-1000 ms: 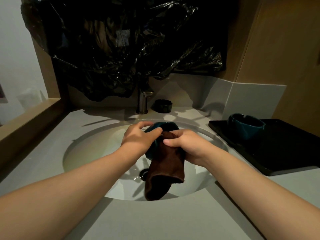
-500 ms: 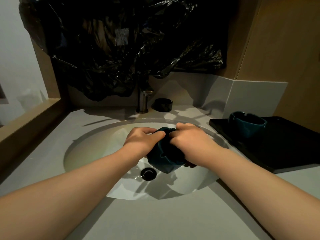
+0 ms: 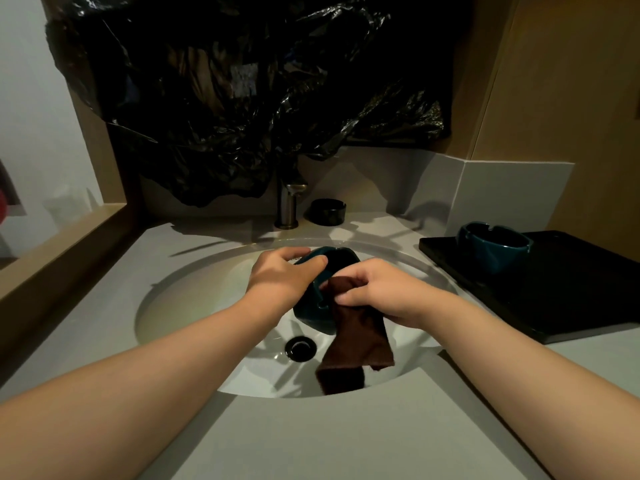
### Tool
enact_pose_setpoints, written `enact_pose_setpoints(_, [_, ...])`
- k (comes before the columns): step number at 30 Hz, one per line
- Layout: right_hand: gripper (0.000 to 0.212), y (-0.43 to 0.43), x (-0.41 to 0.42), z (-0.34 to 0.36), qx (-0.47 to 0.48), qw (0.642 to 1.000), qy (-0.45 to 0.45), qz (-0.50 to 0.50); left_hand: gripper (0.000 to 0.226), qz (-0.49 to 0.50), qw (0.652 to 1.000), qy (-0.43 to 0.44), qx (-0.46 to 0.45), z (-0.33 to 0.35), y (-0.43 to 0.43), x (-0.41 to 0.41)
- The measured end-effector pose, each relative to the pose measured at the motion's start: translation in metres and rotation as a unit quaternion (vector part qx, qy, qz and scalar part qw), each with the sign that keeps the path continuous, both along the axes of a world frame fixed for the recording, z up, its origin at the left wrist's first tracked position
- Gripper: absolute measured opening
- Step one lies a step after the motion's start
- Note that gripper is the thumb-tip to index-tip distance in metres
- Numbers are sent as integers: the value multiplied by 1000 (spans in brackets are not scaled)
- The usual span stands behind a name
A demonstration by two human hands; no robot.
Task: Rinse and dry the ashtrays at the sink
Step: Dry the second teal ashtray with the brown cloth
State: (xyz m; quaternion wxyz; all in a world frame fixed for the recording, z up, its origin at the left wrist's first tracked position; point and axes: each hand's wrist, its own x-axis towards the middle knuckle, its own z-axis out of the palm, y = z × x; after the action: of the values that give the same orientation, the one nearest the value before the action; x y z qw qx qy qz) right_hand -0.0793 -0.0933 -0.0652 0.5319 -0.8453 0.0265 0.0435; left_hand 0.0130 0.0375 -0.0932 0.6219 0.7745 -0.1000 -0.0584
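You're drying: your left hand (image 3: 282,277) grips the teal ashtray (image 3: 310,311) over the sink (image 3: 207,299), your right hand (image 3: 384,294) pinches the brown cloth (image 3: 358,332) at its rim, so next wipe round inside.

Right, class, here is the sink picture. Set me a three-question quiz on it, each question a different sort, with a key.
1. True or false: the right hand holds the cloth.
2. Where is the black ashtray? A) on the tray B) beside the faucet C) in the sink
3. Fill in: the left hand grips a teal ____.

Key: 1 true; 2 B; 3 ashtray, the teal ashtray.
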Motion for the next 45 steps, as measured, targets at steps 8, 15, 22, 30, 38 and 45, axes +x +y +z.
enact_pose_setpoints(8, [33,-8,-8,32,166,964,-90,-187,24,48,992,39,-106,12,4,-9])
enact_pose_setpoints(15, [35,-42,-79,86,191,927,-223,-233,30,28,992,39,-120,31,-3,-38])
enact_pose_setpoints(22, [34,-96,-166,96,-36,910,-273,-310,22,-38,986,50,-155,42,-45,-89])
enact_pose_setpoints(30, [42,-139,-223,46,-290,893,-215,-269,13,-74,978,86,-174,43,-87,-132])
enact_pose_setpoints(38, [33,-139,-227,4,-420,897,-108,-86,13,-78,970,128,-193,43,-108,-147])
enact_pose_setpoints(45, [45,-151,-192,54,-18,957,-59,-284,20,-110,964,141,-196,50,-126,-153])
